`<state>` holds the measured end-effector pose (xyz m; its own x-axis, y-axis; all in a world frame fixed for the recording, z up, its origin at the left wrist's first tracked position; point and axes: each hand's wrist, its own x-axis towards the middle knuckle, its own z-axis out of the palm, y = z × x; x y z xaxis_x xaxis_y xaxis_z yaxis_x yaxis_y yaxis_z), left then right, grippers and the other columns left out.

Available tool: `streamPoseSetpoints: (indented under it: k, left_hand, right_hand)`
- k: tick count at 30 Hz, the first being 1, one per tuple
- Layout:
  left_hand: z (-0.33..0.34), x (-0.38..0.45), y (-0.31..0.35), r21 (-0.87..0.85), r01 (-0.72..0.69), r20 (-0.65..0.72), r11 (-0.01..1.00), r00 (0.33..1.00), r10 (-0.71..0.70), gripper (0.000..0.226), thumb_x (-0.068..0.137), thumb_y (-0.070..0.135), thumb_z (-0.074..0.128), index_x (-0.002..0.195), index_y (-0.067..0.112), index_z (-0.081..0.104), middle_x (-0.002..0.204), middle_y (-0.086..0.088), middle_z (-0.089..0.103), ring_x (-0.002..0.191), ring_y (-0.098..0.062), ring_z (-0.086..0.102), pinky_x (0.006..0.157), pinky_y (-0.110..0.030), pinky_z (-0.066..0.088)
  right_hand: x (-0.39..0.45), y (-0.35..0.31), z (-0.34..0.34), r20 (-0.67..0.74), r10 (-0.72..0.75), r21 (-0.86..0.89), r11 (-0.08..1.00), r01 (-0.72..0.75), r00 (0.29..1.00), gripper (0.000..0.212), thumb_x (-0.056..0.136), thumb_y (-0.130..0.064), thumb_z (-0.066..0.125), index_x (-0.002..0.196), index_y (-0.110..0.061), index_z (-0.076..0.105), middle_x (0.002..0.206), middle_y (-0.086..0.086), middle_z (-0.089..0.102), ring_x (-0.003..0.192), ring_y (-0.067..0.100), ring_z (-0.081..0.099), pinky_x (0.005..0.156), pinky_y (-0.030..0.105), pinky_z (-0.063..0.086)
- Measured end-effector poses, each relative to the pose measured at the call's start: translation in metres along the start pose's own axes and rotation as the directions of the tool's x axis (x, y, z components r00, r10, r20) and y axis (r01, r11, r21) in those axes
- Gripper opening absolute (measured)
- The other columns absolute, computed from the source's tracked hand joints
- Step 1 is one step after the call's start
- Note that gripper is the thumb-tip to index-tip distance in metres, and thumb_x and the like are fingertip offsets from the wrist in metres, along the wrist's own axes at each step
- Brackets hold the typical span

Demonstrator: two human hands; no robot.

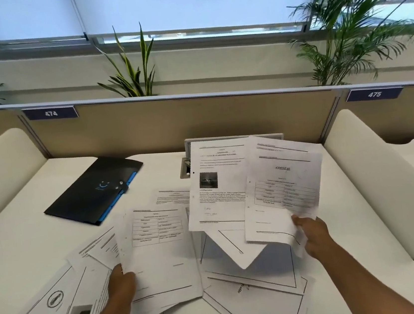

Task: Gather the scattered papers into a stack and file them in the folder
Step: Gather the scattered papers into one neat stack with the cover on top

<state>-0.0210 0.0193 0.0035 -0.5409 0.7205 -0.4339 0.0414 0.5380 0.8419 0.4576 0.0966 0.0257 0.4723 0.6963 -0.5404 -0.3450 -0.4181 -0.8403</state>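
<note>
Head view is showing a white surface (25,257) strewn with printed papers, with both hands working among them. The left hand (121,282) is gripping a sheet with a table printed on it (160,251) by its left edge, its grip closed around the paper, which is lying partly over other pages. The right hand (312,235) is holding up a fanned bunch of sheets (256,182), its grip pinching them at their lower right corner; the bunch is standing lifted off the surface, tilted back, and the front page is carrying a heading and a table, while the page behind it is showing a small photo. More loose papers (62,305) are lying scattered flat at the near left and under the lifted bunch, overlapping each other. A black folder (93,194) with a blue edge is lying closed at the far left of the surface, well apart from both hands. Behind it a beige partition (195,116) is bearing number tags, and green plants (130,69) are standing beyond it by the window.
</note>
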Motion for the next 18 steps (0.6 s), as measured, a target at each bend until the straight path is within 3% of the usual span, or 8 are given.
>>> streamPoseSetpoints:
  k: [5,10,12,15,18]
  left_hand:
    - [0.015,-0.018,0.011,-0.007,-0.039,0.058,0.999,0.998,0.04,0.046,0.091,-0.004,0.048,0.135,0.01,0.053,0.122,-0.009,0.061,0.104,-0.024,0.054,0.09,-0.034,0.041]
    - [0.03,-0.024,0.008,0.067,-0.049,0.09,0.997,0.995,0.043,0.043,0.101,0.006,0.04,0.144,0.005,0.042,0.145,-0.015,0.049,0.132,-0.035,0.046,0.112,-0.043,0.035]
    - [0.033,-0.025,0.006,0.067,-0.036,0.075,0.997,0.997,0.031,0.039,0.105,0.015,0.038,0.141,0.004,0.045,0.143,-0.017,0.051,0.13,-0.036,0.048,0.11,-0.045,0.037]
    - [0.032,-0.022,0.001,0.049,0.02,0.078,0.999,0.997,-0.024,0.047,0.106,0.039,0.032,0.136,0.007,0.049,0.133,-0.016,0.057,0.122,-0.035,0.054,0.104,-0.045,0.043]
    - [0.029,-0.019,-0.003,0.134,-0.017,0.149,0.991,0.989,-0.003,0.049,0.098,0.048,0.05,0.131,0.012,0.053,0.125,-0.012,0.063,0.113,-0.034,0.06,0.096,-0.043,0.05]
  right_hand:
    - [-0.01,0.016,0.008,0.129,-0.024,-0.082,0.996,0.035,0.991,0.037,0.088,-0.002,0.076,0.121,-0.016,0.066,0.11,0.004,0.073,0.111,0.031,0.062,0.105,0.046,0.045]
    - [-0.029,0.046,0.021,0.256,-0.046,-0.22,0.97,0.104,0.966,0.034,0.086,0.005,0.074,0.112,-0.016,0.068,0.099,0.001,0.074,0.094,0.022,0.067,0.089,0.038,0.051]
    - [-0.035,0.056,0.025,0.28,-0.061,-0.271,0.952,0.14,0.958,0.033,0.086,0.006,0.073,0.112,-0.015,0.07,0.098,0.001,0.075,0.093,0.022,0.068,0.078,0.032,0.052]
    - [-0.044,0.068,0.03,0.293,-0.073,-0.334,0.926,0.174,0.953,0.031,0.088,0.004,0.072,0.112,-0.015,0.071,0.099,0.002,0.076,0.095,0.023,0.069,0.076,0.031,0.053]
    - [-0.052,0.073,0.032,0.297,-0.079,-0.387,0.901,0.195,0.952,0.027,0.089,0.001,0.072,0.104,-0.022,0.072,0.093,-0.004,0.077,0.091,0.02,0.069,0.071,0.029,0.053]
